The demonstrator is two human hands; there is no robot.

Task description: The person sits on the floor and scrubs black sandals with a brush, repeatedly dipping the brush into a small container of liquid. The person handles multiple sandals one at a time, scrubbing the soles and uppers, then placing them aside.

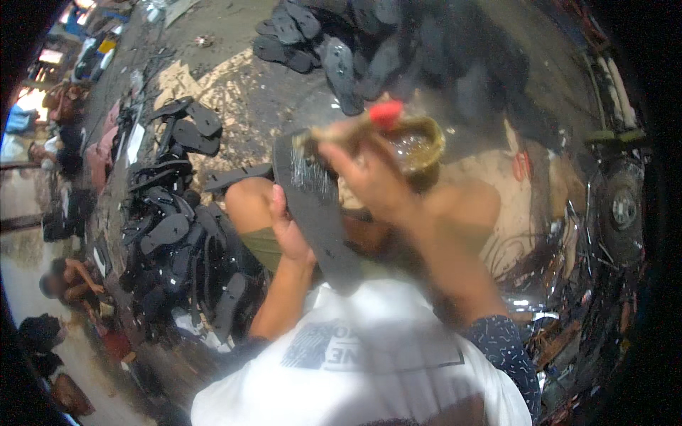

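Observation:
My left hand [290,231] is closed on a dark grey sandal sole [316,213], gripping its left edge and tilting it up in front of me. A wet, shiny smear with pale streaks covers the sole's upper part. In my right hand [373,177], blurred by motion, is a brush with a red handle end [386,113]; its bristle end meets the sole near the top. Just beyond that hand stands a crusted yellowish pot [437,145] with glossy amber liquid inside, partly hidden by the hand.
Black sandal soles [170,231] lie heaped at my left, and another dark pile [341,64] is at the far side. Stained cardboard [497,206] covers the floor on the right, with red-handled scissors [522,165] on it. A wheel [624,209] stands at the far right. Another person [71,280] sits at the left.

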